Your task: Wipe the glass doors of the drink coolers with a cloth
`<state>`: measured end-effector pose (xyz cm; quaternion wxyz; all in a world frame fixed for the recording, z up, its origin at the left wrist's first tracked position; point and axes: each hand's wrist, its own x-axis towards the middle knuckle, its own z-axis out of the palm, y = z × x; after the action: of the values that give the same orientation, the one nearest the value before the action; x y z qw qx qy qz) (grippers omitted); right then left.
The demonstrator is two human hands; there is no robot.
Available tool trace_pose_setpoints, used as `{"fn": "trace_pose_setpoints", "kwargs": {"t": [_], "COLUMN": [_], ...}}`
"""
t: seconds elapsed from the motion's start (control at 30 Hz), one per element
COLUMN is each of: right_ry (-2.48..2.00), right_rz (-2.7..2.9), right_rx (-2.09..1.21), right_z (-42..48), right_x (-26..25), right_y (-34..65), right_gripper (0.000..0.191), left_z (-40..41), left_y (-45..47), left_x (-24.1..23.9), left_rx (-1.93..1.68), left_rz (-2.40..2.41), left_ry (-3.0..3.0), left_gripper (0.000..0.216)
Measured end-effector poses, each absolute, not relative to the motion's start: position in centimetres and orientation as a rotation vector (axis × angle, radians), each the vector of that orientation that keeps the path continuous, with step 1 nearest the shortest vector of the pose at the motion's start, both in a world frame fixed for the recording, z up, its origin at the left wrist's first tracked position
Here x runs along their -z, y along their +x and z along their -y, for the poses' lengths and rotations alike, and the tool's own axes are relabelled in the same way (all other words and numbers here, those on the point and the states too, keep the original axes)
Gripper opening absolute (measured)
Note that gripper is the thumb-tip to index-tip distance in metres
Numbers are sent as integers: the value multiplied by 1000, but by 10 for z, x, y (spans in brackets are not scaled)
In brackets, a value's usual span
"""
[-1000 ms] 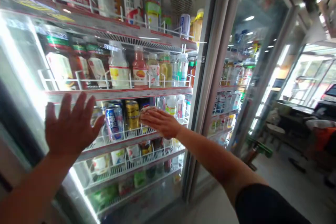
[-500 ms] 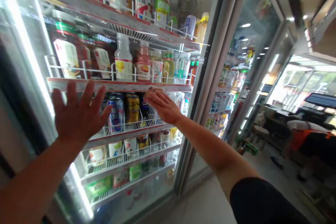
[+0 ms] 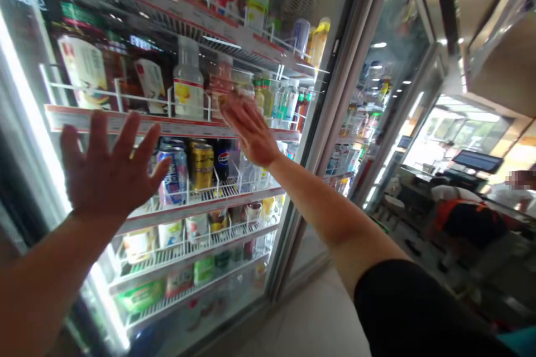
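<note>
I face a glass-fronted drinks fridge (image 3: 293,5). My left hand (image 3: 104,170) is raised flat against the glass with fingers spread, holding nothing, in front of a blue can (image 3: 175,175) on a wire shelf. My right hand (image 3: 247,125) lies flat on the glass further right and higher, fingers stretched out and together, over the red-edged shelf (image 3: 176,124) that carries bottles. A gold can (image 3: 202,166) and a dark cola can (image 3: 222,159) stand between the two hands behind the glass.
Bottles and cartons fill the upper shelves, cups and packs the lower wire racks. A metal door frame (image 3: 335,89) separates this fridge from another one (image 3: 377,100) on the right. Far right, a person in an orange apron (image 3: 464,217) bends by a counter with a screen (image 3: 477,160).
My right hand has slid up the glass from the can shelf to the bottle shelf. My left hand has stayed spread on the glass. The view has shifted slightly.
</note>
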<state>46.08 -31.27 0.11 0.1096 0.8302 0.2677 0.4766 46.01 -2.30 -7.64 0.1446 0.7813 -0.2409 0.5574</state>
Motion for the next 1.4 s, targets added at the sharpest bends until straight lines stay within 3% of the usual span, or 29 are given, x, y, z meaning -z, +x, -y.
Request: {"fn": "trace_pose_setpoints", "kwargs": {"t": [0.17, 0.37, 0.57, 0.63, 0.73, 0.83, 0.97, 1.07, 1.23, 1.3, 1.4], "right_ry": [2568, 2270, 2415, 2407, 2252, 2149, 2390, 2449, 2184, 2165, 2329], "right_rz": [-547, -873, -717, -679, -883, -1059, -889, -900, -1266, -1274, -1076], "right_rx": [-1697, -1239, -1609, -1650, -1435, -1316, -1712, -1820, -1344, -1299, -1617], "right_z": [300, 288, 294, 287, 282, 291, 310, 308, 298, 303, 312], "right_x": [-18, 1, -59, -44, -6, -4, -48, -39, 34, 29, -17], "right_y": [472, 456, 475, 474, 464, 465, 488, 493, 471, 471, 484], "right_gripper": [58, 54, 57, 58, 56, 56, 58, 59, 54, 52, 54], "left_z": [22, 19, 18, 20, 23, 24, 25, 25, 25, 25, 25], "left_y": [461, 462, 465, 463, 460, 460, 462, 463, 462, 462, 462], "left_x": [78, 77, 80, 82, 83, 83, 83, 83, 84, 84, 84], "left_rx": [-1636, -1579, -1629, -1719, -1847, -1903, -1954, -1971, -1988, -1994, -2006], "left_rz": [723, 743, 726, 734, 732, 725, 706, 701, 685, 676, 666], "left_ry": [2277, 2245, 2276, 2274, 2259, 2267, 2263, 2262, 2267, 2269, 2269], "left_gripper": [87, 84, 85, 85, 80, 79, 80, 79, 79, 80, 79]}}
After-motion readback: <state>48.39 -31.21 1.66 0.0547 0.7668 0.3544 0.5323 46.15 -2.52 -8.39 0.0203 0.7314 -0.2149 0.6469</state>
